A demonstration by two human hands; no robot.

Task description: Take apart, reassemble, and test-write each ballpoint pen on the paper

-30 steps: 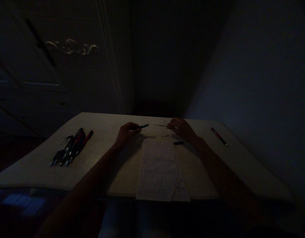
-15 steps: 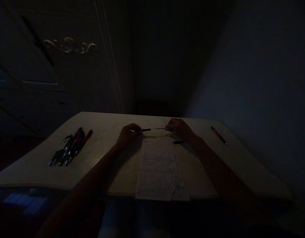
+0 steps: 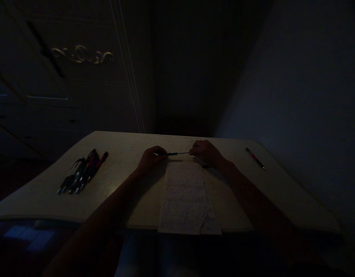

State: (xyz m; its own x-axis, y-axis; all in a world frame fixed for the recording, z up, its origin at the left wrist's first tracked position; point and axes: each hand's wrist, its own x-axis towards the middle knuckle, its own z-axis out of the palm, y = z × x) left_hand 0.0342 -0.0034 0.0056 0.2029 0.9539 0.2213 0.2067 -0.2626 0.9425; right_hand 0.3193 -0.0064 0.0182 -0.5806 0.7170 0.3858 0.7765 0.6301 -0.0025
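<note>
My left hand [image 3: 152, 157] is closed on a dark pen barrel [image 3: 172, 154], which points to the right. Opposite it, my right hand [image 3: 205, 151] pinches a thin pen refill [image 3: 183, 153]. The refill's left end is at the open end of the barrel; in this dim light I cannot tell whether it is inside. A short dark pen part [image 3: 205, 166] lies on the table below my right hand, partly hidden by it. Just in front of both hands lies a sheet of paper [image 3: 184, 196] covered in handwriting, with a creased, torn right side.
On the left of the pale table [image 3: 122, 144] lies a bunch of several pens [image 3: 82, 171]. A single red and dark pen [image 3: 255, 159] lies at the right. A cabinet with a curly ornament [image 3: 82, 54] stands behind on the left, a wall [image 3: 295, 96] on the right.
My right hand has moved left and brought the refill up to the barrel, narrowing the gap between them. Both hands are slightly lower, and the loose part is more covered.
</note>
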